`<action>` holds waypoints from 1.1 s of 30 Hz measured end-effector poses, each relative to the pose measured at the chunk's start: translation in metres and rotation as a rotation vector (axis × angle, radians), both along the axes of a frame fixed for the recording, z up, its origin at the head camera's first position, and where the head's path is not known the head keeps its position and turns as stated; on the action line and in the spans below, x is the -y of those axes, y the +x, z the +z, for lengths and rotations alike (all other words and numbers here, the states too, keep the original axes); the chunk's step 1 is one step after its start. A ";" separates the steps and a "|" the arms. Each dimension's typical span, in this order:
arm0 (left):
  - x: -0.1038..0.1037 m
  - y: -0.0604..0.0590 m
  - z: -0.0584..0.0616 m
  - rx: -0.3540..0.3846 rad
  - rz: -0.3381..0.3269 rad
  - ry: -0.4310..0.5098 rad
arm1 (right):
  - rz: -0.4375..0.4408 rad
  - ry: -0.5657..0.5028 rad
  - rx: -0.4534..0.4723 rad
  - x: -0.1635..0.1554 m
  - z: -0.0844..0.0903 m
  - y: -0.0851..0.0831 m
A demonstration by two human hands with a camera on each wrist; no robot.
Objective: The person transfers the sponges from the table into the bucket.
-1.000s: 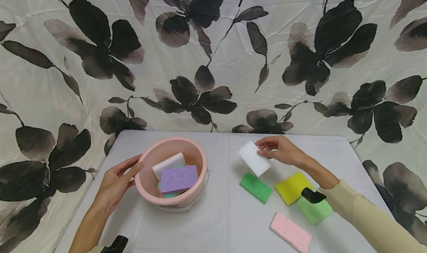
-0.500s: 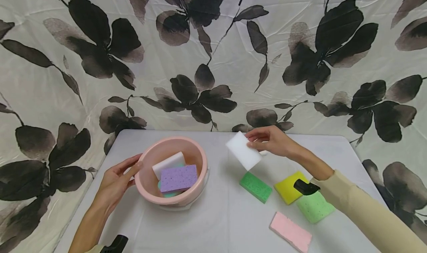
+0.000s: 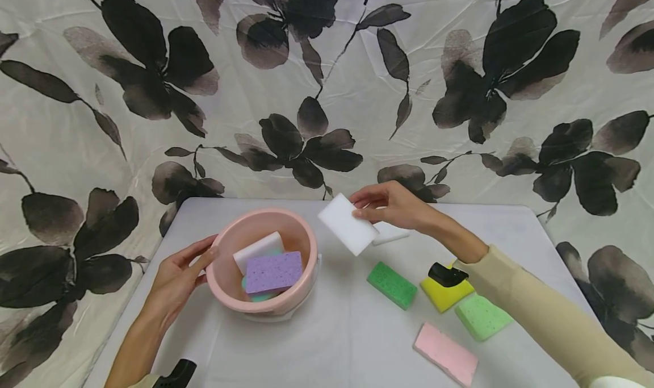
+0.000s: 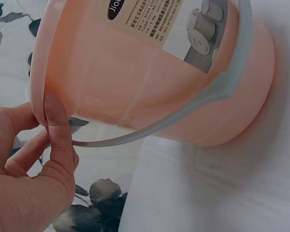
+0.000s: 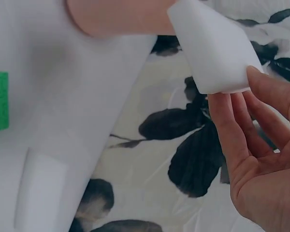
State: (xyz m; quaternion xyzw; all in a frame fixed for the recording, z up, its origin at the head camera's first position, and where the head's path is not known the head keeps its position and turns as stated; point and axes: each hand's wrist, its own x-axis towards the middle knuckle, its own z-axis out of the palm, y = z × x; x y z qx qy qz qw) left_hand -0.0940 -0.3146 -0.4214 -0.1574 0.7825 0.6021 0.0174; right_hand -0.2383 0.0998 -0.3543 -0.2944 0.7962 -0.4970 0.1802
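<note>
A pink bucket (image 3: 219, 288) stands on the left half of the table, its pale handle (image 4: 183, 108) hanging down the side. My left hand (image 3: 176, 277) pinches its rim between thumb and fingers. Inside lie a purple sponge (image 3: 274, 273), a white sponge (image 3: 259, 249) and something teal mostly hidden beneath them. Right of the bucket, above the table, my right hand (image 3: 395, 206) holds a white melamine sponge (image 3: 347, 224) by one edge. The right wrist view shows thumb on one side of this sponge and fingertips on the other.
Another white sponge (image 3: 389, 233) lies behind the right hand. Nearer are a dark green sponge (image 3: 392, 286), a yellow sponge (image 3: 441, 297) partly behind the sleeve, a light green sponge (image 3: 482, 317) and a pink sponge (image 3: 445, 354). A floral cloth hangs behind the table.
My right hand has carried the white sponge leftward and up, closer to the bucket, uncovering another white sponge on the table. The left hand and bucket have stayed in place.
</note>
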 end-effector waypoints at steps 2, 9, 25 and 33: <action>0.000 0.000 0.000 0.002 0.002 0.002 | 0.015 0.005 -0.017 0.006 0.003 -0.001; 0.000 0.000 0.000 -0.013 0.006 0.007 | 0.039 0.001 -0.023 0.024 0.009 -0.002; 0.000 0.001 0.000 -0.003 0.008 0.013 | 0.130 -0.070 0.031 0.072 0.010 -0.003; -0.001 0.001 0.001 -0.004 0.019 0.018 | 0.218 -0.060 0.011 0.098 0.008 0.001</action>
